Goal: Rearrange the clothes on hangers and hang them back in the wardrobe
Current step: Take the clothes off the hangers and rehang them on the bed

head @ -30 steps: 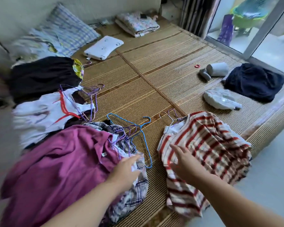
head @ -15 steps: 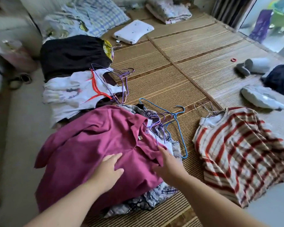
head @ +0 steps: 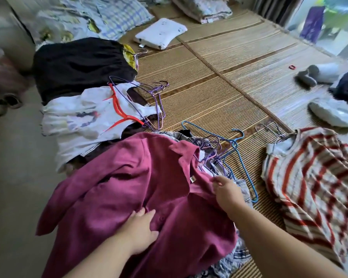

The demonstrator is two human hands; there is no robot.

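So the maroon shirt [head: 133,189] lies atop the pile [head: 236,257], collar [head: 184,155] pointing away toward the tangled hangers [head: 215,149]. Left hand [head: 142,229] rests flat on its front; right hand [head: 227,192], nearer the collar, pinches the fabric edge there, maybe a hanger wire too, hard to tell.

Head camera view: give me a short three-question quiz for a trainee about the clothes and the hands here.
1. True or false: the left hand lies flat on the magenta shirt.
2. Which lies to the right of the blue hanger? A striped shirt; B black garment; C white pillow.
3. What colour is the trim on the white top?
Key: 1 true; 2 A; 3 red.
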